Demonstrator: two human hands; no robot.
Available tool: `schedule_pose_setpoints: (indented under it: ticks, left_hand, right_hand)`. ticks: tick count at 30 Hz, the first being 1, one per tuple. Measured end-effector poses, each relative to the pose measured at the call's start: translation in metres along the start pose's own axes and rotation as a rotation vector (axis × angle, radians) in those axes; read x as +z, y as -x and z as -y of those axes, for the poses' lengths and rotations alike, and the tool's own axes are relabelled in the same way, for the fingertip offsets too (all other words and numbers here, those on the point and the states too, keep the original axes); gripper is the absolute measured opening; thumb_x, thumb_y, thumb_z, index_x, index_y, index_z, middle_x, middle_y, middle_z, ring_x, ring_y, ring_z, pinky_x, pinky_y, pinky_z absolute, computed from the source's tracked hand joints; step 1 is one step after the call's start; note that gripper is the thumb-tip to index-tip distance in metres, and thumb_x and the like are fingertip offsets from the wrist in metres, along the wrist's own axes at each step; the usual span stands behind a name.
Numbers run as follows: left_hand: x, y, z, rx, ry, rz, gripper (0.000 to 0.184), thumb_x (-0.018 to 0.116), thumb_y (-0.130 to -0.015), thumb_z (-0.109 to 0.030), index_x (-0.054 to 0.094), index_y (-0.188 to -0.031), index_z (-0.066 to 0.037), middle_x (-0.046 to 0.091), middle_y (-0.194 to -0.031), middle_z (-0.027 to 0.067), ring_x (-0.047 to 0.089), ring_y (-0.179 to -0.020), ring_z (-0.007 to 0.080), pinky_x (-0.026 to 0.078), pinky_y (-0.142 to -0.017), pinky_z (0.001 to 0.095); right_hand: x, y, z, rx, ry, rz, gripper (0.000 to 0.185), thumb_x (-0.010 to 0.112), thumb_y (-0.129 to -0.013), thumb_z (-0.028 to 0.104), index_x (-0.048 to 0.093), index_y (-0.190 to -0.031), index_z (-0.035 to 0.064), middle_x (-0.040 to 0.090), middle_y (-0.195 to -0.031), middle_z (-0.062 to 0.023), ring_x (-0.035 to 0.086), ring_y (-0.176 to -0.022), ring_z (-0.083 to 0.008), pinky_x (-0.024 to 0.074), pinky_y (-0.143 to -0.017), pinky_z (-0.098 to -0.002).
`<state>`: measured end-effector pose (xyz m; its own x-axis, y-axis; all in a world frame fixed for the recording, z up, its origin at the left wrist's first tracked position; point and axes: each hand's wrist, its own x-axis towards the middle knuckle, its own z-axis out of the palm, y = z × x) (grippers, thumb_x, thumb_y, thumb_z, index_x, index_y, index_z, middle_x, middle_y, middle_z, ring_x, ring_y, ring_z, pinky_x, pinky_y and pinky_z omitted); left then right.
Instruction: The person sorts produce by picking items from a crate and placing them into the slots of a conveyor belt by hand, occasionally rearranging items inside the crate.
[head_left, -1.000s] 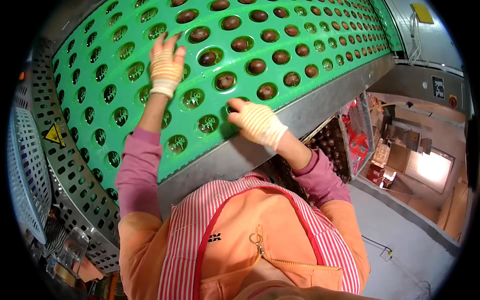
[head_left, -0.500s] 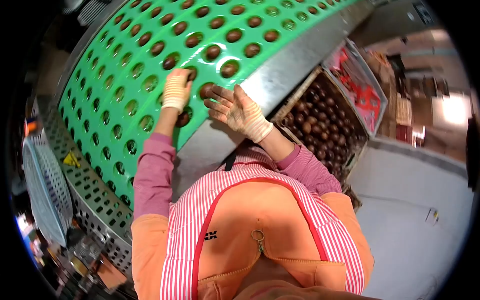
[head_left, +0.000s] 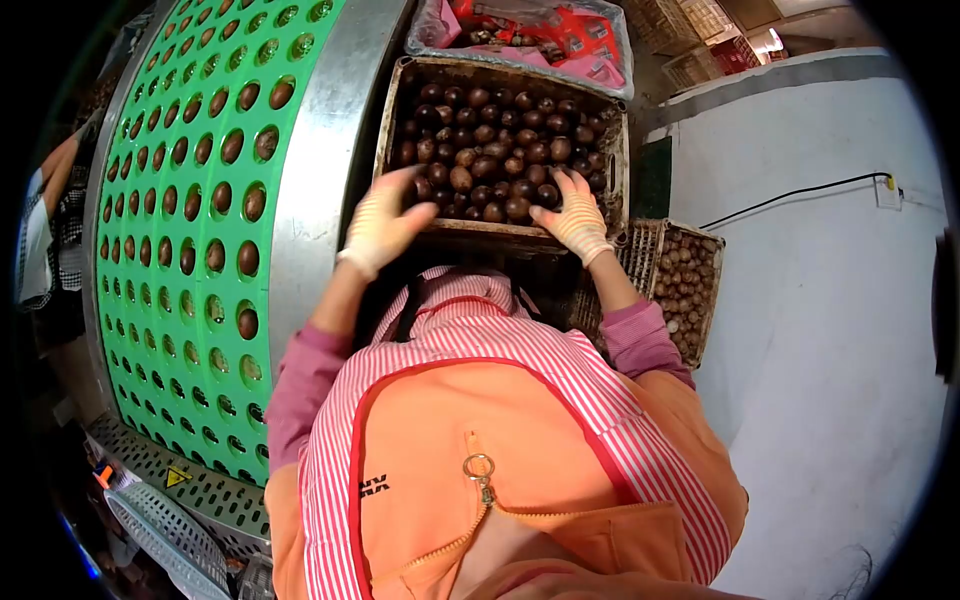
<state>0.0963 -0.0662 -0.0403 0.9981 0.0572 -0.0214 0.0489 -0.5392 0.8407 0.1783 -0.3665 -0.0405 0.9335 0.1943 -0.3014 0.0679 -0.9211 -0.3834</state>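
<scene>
A worn crate [head_left: 400,110] in front of me is filled with round, dark brown fruits [head_left: 485,150]; their exact kind I cannot tell. At the crate's near left corner is my left hand [head_left: 385,222], in a pale glove with bare-looking fingertips. Its thumb is apart from the fingers, over the fruits, and no fruit shows in it. My right hand [head_left: 574,215], gloved alike, reaches over the near right part of the crate. Its fingers are spread and touch or nearly touch the fruits at the edge.
To the left runs a green cupped conveyor [head_left: 215,180], many cups holding one fruit, beside a metal ledge [head_left: 325,170]. A bin with red and pink packaging [head_left: 590,30] stands behind the crate. A second crate of paler round items [head_left: 688,285] sits right, near a white wall [head_left: 800,270].
My view has turned right, from the conveyor to the crate. Both hands have left the conveyor and are over the crate. The fruit at my left fingertips is no longer there.
</scene>
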Motion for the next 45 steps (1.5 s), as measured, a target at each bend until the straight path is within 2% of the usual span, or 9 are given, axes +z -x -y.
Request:
schedule_pose_setpoints:
  ticks: [5,11,19,27,29,33,37,42,45]
  left_hand:
    - [0.071,-0.053,-0.05,0.192,-0.392,0.299,0.06,0.073,-0.064,-0.022,0.063,-0.121,-0.011,0.055,-0.126,0.0191,0.051,-0.119,0.0378,0.046,-0.099,0.0446]
    - [0.117,-0.06,-0.034,0.034,-0.769,0.671,0.068,0.072,-0.076,-0.02,0.051,-0.14,-0.03,0.013,-0.161,0.0081,0.026,-0.142,0.0403,0.043,-0.105,0.0486]
    - [0.122,-0.049,-0.021,-0.013,-0.654,0.618,0.066,0.077,-0.072,-0.018,0.056,-0.134,-0.028,0.025,-0.155,0.0102,0.055,-0.12,0.038,0.049,-0.096,0.0448]
    - [0.125,-0.044,-0.023,-0.065,-0.516,0.648,0.064,0.076,-0.074,-0.012,0.055,-0.134,-0.017,0.022,-0.155,0.0148,0.057,-0.118,0.0369,0.049,-0.097,0.0418]
    - [0.117,-0.041,-0.033,-0.132,-0.53,0.694,0.071,0.076,-0.076,-0.027,0.049,-0.141,-0.02,0.022,-0.155,0.0159,0.054,-0.122,0.0363,0.047,-0.099,0.0439]
    - [0.107,-0.028,-0.018,-0.17,-0.075,0.178,0.062,0.075,-0.068,-0.028,0.061,-0.126,-0.012,0.046,-0.134,0.021,0.061,-0.107,0.037,0.051,-0.089,0.0401]
    - [0.079,-0.005,-0.01,-0.191,1.187,0.086,0.047,0.073,-0.076,-0.029,0.059,-0.117,-0.014,0.06,-0.112,0.0061,0.058,-0.104,0.0215,0.051,-0.082,0.0405]
    - [0.019,0.06,-0.029,-0.113,1.33,-0.065,0.048,0.072,-0.081,-0.026,0.053,-0.123,-0.013,0.059,-0.111,0.0036,0.056,-0.095,0.015,0.049,-0.074,0.0282]
    - [0.004,0.105,0.004,0.1,1.078,-0.318,0.054,0.073,-0.08,-0.025,0.052,-0.126,-0.007,0.059,-0.108,0.0055,0.057,-0.091,0.0132,0.051,-0.071,0.0277]
  right_hand:
    - [0.021,-0.007,-0.026,-0.238,-0.116,0.102,0.09,0.076,-0.072,0.04,0.036,-0.149,0.0175,0.029,-0.155,-0.0166,0.038,-0.136,-0.0384,0.0354,-0.111,-0.0428]
    - [0.018,0.0,0.001,-0.255,0.311,0.236,0.081,0.074,-0.073,0.042,0.041,-0.145,0.0286,0.037,-0.152,-0.01,0.054,-0.117,-0.0394,0.0487,-0.097,-0.0458]
    - [0.01,-0.012,0.005,-0.453,0.388,0.406,0.062,0.073,-0.072,0.047,0.055,-0.125,0.0198,0.042,-0.142,-0.0162,0.058,-0.114,-0.0392,0.0499,-0.093,-0.0456]
    - [0.004,-0.039,0.009,-0.53,0.485,0.692,0.071,0.064,-0.072,0.064,0.06,-0.123,0.0147,0.061,-0.118,-0.0197,0.057,-0.113,-0.0376,0.0463,-0.096,-0.0421]
    - [0.019,-0.053,-0.008,-0.538,0.452,0.721,0.072,0.069,-0.07,0.061,0.06,-0.12,0.011,0.064,-0.109,-0.018,0.061,-0.105,-0.0351,0.0478,-0.092,-0.0389]
    - [0.012,-0.037,-0.018,-0.402,-0.019,0.709,0.055,0.074,-0.076,0.043,0.062,-0.114,0.0058,0.064,-0.095,-0.0074,0.061,-0.089,-0.0216,0.049,-0.084,-0.0331]
    - [0.038,-0.038,-0.039,-0.179,-0.912,0.676,0.052,0.069,-0.086,0.041,0.056,-0.122,0.0066,0.06,-0.106,-0.0018,0.057,-0.094,-0.0153,0.0479,-0.086,-0.0309]
    - [0.024,-0.006,0.08,0.034,-1.098,0.706,0.063,0.051,-0.091,0.061,0.05,-0.135,0.0166,0.059,-0.123,0.0017,0.059,-0.103,-0.0179,0.048,-0.082,-0.0286]
    - [0.05,0.031,0.175,-0.286,-1.065,0.886,0.066,0.06,-0.088,0.059,0.05,-0.131,0.0091,0.056,-0.12,-0.0023,0.057,-0.102,-0.0152,0.0483,-0.082,-0.0287]
